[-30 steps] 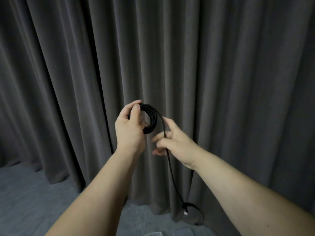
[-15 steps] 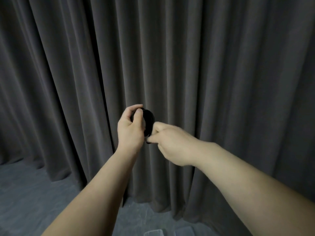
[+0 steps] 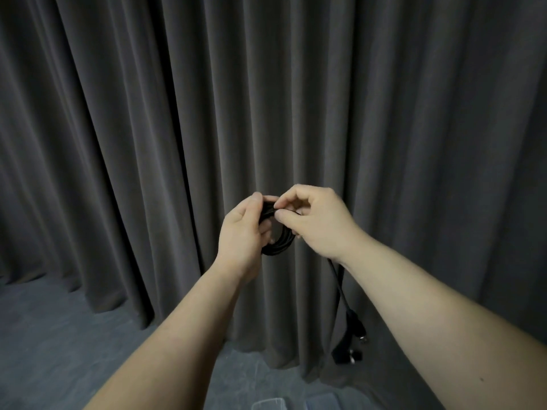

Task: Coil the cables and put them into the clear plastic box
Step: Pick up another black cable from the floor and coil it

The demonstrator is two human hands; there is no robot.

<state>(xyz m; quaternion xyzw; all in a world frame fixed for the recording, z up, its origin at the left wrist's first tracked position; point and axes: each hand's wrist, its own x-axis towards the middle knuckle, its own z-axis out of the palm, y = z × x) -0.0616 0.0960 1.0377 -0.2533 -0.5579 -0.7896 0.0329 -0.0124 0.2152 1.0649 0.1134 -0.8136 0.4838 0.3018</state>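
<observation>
A black cable coil (image 3: 278,242) hangs in mid-air at the centre of the view, in front of the curtain. My left hand (image 3: 241,235) grips the coil's left side, fingers curled round the loops. My right hand (image 3: 316,221) pinches a strand at the coil's top between thumb and forefinger. The cable's loose tail (image 3: 340,287) drops below my right wrist and ends in small plugs (image 3: 356,341) that dangle above the floor. Only the clear plastic box's rim (image 3: 270,403) shows at the bottom edge.
A dark grey pleated curtain (image 3: 266,99) fills the background. Grey carpet floor (image 3: 50,335) lies at the lower left. A second clear plastic edge (image 3: 321,402) shows beside the box rim at the bottom.
My right hand has risen from beside the coil to its top, laying another loop. The dangling tail is shorter, and its plugs have lifted off the floor.
</observation>
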